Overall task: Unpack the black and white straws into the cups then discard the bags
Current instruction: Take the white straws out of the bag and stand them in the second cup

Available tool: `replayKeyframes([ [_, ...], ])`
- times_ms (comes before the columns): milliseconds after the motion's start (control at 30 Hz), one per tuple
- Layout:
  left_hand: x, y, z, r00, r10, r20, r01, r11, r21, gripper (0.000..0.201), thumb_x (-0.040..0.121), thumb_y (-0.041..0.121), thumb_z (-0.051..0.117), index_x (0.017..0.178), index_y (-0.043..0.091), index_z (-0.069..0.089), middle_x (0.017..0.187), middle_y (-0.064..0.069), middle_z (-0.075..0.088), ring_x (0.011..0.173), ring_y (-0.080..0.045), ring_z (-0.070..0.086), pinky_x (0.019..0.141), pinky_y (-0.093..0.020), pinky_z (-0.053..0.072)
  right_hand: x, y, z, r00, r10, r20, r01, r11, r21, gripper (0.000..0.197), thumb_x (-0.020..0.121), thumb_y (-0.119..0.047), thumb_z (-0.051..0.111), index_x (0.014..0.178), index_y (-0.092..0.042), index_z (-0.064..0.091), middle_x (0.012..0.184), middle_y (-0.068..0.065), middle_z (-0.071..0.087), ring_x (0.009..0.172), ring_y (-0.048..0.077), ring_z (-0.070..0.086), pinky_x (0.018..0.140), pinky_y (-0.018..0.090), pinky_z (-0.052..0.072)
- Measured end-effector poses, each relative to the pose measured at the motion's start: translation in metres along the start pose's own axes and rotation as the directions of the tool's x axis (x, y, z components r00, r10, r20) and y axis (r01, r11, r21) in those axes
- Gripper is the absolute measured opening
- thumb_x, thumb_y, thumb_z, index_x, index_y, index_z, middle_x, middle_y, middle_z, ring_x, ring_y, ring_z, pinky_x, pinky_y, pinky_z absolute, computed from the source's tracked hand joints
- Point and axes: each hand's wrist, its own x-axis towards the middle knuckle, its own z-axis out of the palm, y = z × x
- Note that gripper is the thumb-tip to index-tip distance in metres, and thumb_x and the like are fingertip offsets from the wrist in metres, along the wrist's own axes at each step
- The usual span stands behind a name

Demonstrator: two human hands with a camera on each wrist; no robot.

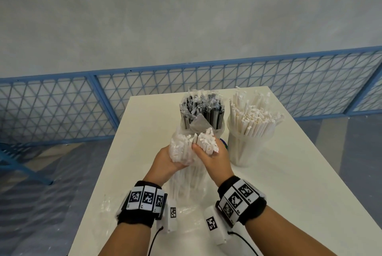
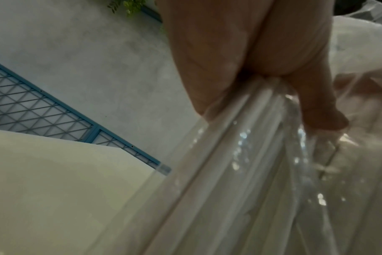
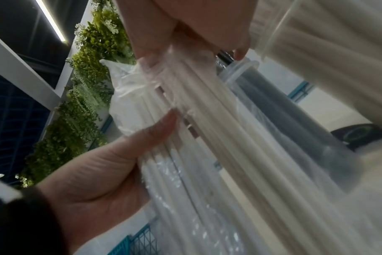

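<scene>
Both hands hold a clear bag of white straws [image 1: 186,185] upright over the middle of the white table [image 1: 289,193]. My left hand [image 1: 165,160] grips the bag and the straws in it near the top; its fingers [image 2: 229,60] curl round the plastic [image 2: 229,172]. My right hand [image 1: 210,156] grips a bunch of white straws [image 1: 206,142] sticking out of the bag's mouth, the same bunch [image 3: 207,120] below my right hand [image 3: 196,25] in the right wrist view. Behind stand a clear cup of black straws [image 1: 201,115] and, to its right, a clear cup of white straws [image 1: 252,131].
Crumpled clear plastic [image 1: 111,206] lies on the table's front left, near my left wrist. A small dark round object [image 1: 224,144] sits between the cups, mostly hidden by my right hand. A blue mesh fence [image 1: 62,107] runs behind the table. The table's left edge is close to my left arm.
</scene>
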Motion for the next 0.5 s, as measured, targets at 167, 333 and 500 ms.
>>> replayKeyframes([
  [167, 0.0, -0.001, 0.001, 1.0, -0.011, -0.017, 0.011, 1.0, 0.018, 0.032, 0.068, -0.002, 0.078, 0.093, 0.016, 0.068, 0.074, 0.012, 0.073, 0.074, 0.005, 0.067, 0.065, -0.01, 0.05, 0.01, -0.018, -0.01, 0.993, 0.109, -0.043, -0.102, 0.984, 0.149, 0.026, 0.082, -0.019, 0.068, 0.102, -0.004, 0.061, 0.099, 0.012, 0.068, 0.099, 0.023, 0.064, 0.093, 0.045, 0.049],
  [333, 0.002, -0.004, -0.002, 0.999, -0.021, -0.036, 0.022, 1.0, 0.015, 0.028, 0.067, 0.003, 0.081, 0.087, 0.017, 0.068, 0.073, 0.011, 0.073, 0.074, 0.002, 0.067, 0.068, -0.013, 0.052, 0.022, -0.05, -0.028, 0.989, 0.086, -0.119, -0.052, 0.962, 0.267, 0.019, 0.087, -0.02, 0.06, 0.071, -0.021, 0.069, 0.089, 0.006, 0.071, 0.093, 0.018, 0.065, 0.091, 0.037, 0.049],
  [500, 0.001, -0.001, -0.003, 0.998, -0.009, -0.058, 0.009, 1.0, -0.004, 0.031, 0.064, 0.009, 0.084, 0.086, 0.022, 0.066, 0.077, 0.01, 0.07, 0.072, 0.006, 0.066, 0.065, -0.011, 0.051, 0.043, -0.072, -0.053, 0.958, 0.148, -0.244, 0.009, 0.839, 0.544, 0.01, 0.086, -0.015, 0.061, 0.082, -0.007, 0.059, 0.073, 0.002, 0.068, 0.071, 0.014, 0.063, 0.069, 0.027, 0.053],
])
